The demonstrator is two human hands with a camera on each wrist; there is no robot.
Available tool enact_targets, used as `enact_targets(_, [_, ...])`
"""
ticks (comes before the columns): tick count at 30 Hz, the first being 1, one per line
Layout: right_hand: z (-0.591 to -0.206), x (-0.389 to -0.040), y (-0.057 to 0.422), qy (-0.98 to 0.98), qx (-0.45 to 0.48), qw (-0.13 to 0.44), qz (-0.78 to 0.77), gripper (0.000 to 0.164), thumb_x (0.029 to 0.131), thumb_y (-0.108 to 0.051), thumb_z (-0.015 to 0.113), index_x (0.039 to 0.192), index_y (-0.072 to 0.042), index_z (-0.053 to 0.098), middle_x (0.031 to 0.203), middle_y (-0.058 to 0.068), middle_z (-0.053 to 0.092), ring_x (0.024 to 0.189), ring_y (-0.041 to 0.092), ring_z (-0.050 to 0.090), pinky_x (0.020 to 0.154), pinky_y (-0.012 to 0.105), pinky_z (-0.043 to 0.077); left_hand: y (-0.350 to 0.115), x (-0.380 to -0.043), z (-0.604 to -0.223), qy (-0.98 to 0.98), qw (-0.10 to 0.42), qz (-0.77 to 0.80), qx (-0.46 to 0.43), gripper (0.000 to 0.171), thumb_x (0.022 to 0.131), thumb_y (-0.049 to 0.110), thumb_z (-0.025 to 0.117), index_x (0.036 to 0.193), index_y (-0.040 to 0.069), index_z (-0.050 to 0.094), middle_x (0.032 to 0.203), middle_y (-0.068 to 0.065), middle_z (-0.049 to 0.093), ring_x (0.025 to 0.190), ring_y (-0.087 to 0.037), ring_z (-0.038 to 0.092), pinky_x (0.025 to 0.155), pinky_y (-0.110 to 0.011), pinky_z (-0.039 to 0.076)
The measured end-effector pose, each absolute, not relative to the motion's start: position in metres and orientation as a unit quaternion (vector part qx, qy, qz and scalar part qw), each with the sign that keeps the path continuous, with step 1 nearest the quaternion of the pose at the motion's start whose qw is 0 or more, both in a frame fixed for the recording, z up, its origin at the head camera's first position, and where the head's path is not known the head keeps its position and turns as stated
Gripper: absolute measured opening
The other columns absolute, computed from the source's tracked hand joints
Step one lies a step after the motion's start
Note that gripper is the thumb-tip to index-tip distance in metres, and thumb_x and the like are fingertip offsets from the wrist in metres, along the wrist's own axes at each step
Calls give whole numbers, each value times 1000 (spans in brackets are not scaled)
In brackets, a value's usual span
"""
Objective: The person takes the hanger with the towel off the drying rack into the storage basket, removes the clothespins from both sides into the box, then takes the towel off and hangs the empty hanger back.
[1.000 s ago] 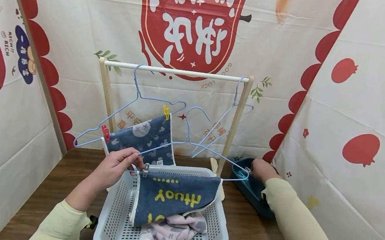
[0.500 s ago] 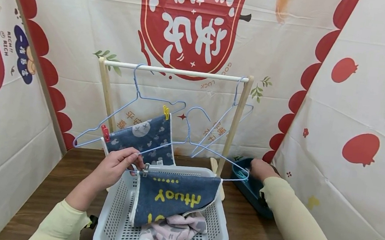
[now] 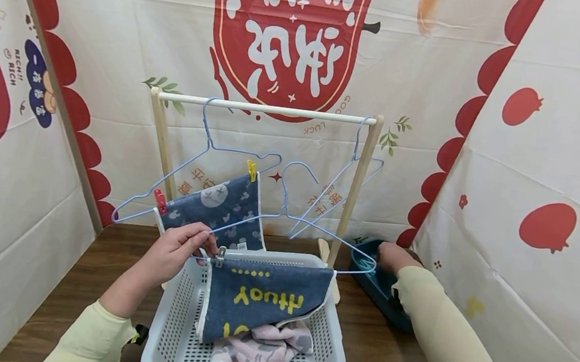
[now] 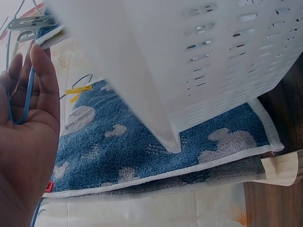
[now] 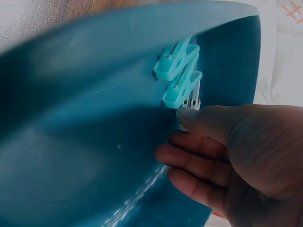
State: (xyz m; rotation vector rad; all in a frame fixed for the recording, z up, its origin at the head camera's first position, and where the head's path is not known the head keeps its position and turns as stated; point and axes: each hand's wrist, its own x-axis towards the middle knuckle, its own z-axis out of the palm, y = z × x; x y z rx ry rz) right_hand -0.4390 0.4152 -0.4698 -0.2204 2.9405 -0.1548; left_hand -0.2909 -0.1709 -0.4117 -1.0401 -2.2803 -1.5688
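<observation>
My left hand [image 3: 176,251] holds the left end of a blue wire hanger [image 3: 284,209]. Over its lower bar is folded a dark blue towel [image 3: 267,296] with yellow lettering, and a grey clothespin [image 3: 221,256] clips the towel's left corner beside my fingertips. On the right, my right hand [image 3: 394,257] reaches into a teal basin [image 3: 378,296]. The right wrist view shows its thumb and curled fingers pinching a pale grey clothespin [image 5: 193,100], partly hidden by the thumb. Two turquoise clothespins [image 5: 182,90] lie just beside it.
A white perforated basket [image 3: 162,333] with a pink-and-grey cloth [image 3: 262,346] stands below the towel. Behind is a rack [image 3: 276,110] bearing a second hanger with a patterned blue towel [image 3: 218,209], held by red [image 3: 160,200] and yellow clothespins [image 3: 251,170]. A bare hanger [image 3: 355,152] hangs at right.
My right hand has stayed inside the basin with only slight movement. The left hand, hanger and towel have kept their places.
</observation>
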Motion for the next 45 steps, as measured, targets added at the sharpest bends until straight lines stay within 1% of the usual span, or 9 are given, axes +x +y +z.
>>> enact_targets(4, [-467, -436, 415, 988, -81, 115, -60, 8, 99, -1, 72, 90, 0, 74, 81, 10, 67, 75, 27, 63, 74, 41, 59, -170, -291, -412, -770, 94, -526, -349, 24, 118, 6, 50, 112, 9, 72, 103, -6, 78, 94, -26, 77, 73, -39, 67])
enact_targets(8, [-464, -432, 414, 986, -86, 128, -69, 13, 95, -3, 73, 82, -4, 73, 76, 8, 66, 69, 23, 62, 66, 35, 54, -170, -290, -412, -773, 95, -523, -347, 24, 118, 6, 49, 112, 9, 72, 102, -6, 77, 93, -25, 77, 73, -40, 67])
enact_targets(11, [-462, -430, 415, 985, -82, 131, -80, 13, 98, -4, 74, 85, -5, 73, 77, 8, 65, 69, 23, 62, 65, 33, 54, -170, -290, -412, -774, 97, -522, -345, 24, 118, 7, 49, 111, 9, 72, 102, -5, 77, 93, -25, 77, 73, -40, 67])
enact_targets(18, [-457, -425, 413, 984, -80, 136, -84, 8, 100, -5, 75, 93, -1, 75, 80, 10, 66, 74, 26, 63, 71, 37, 56, -170, -290, -412, -772, 98, -521, -350, 25, 118, 6, 49, 111, 9, 72, 102, -6, 77, 93, -25, 77, 73, -38, 66])
enact_targets(24, [-453, -425, 411, 989, -95, 96, -60, 6, 100, -4, 74, 95, 0, 74, 82, 11, 65, 76, 28, 62, 75, 41, 57, -170, -291, -412, -772, 100, -522, -349, 24, 118, 6, 49, 111, 9, 72, 102, -5, 77, 92, -26, 77, 73, -37, 66])
enact_targets(29, [-442, -421, 407, 987, -96, 68, -111, 11, 101, -7, 75, 103, 4, 77, 86, 11, 70, 78, 28, 64, 76, 45, 60, -170, -291, -412, -771, 97, -523, -350, 24, 118, 6, 49, 111, 9, 72, 102, -6, 77, 93, -25, 77, 73, -39, 67])
enact_targets(35, [-420, -417, 398, 982, -90, 4, -168, 16, 106, -16, 74, 106, 0, 75, 86, 9, 70, 78, 26, 64, 74, 42, 58, -170, -291, -411, -769, 97, -524, -352, 24, 118, 5, 48, 112, 8, 72, 102, -6, 78, 93, -25, 77, 73, -40, 67])
enact_targets(41, [-387, -400, 379, 969, -91, -33, -229, 22, 110, -20, 69, 117, 1, 74, 96, 15, 73, 82, 27, 67, 77, 41, 60, -171, -290, -410, -771, 96, -525, -348, 25, 118, 6, 48, 112, 8, 72, 102, -6, 77, 93, -25, 77, 73, -39, 66])
enact_targets(45, [-369, -386, 367, 963, -100, -61, -244, 23, 112, -22, 68, 115, -2, 77, 95, 11, 75, 82, 25, 70, 76, 38, 61, -171, -289, -410, -772, 92, -525, -346, 24, 119, 7, 49, 112, 9, 72, 103, -6, 77, 94, -25, 77, 74, -39, 66])
